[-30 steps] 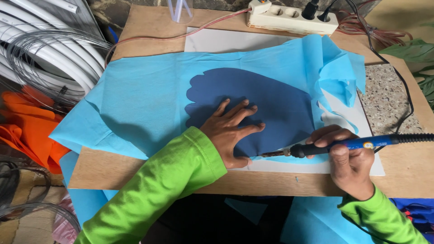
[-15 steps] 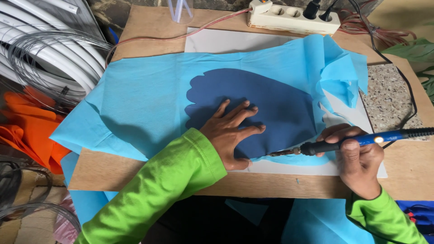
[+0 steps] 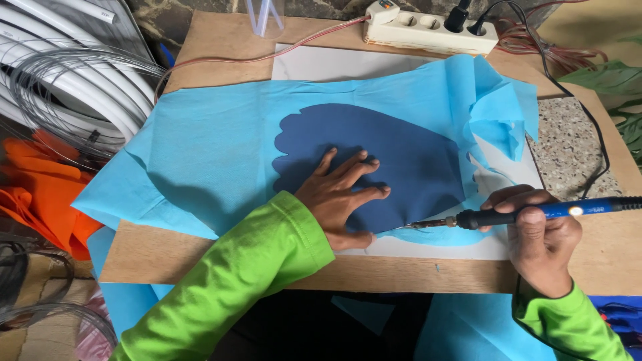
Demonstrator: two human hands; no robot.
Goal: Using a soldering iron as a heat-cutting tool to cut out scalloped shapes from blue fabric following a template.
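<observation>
Left hand (image 3: pixel 341 197) spread flat, fingers splayed on the dark blue template (image 3: pixel 374 167) over light blue fabric (image 3: pixel 221 147), right hand (image 3: pixel 538 230) closed around a blue soldering iron (image 3: pixel 528 214), tip at the template's lower edge.

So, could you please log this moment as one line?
left hand: flat on dark blue template | right hand: holds soldering iron, tip at template's edge | light blue fabric underneath

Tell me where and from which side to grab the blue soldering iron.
Grip the soldering iron on its blue-and-black handle, coming from the near side, as the right hand does now. It lies almost level, metal tip pointing left at the dark blue template's edge, cord trailing right, so stay clear of the tip.
</observation>
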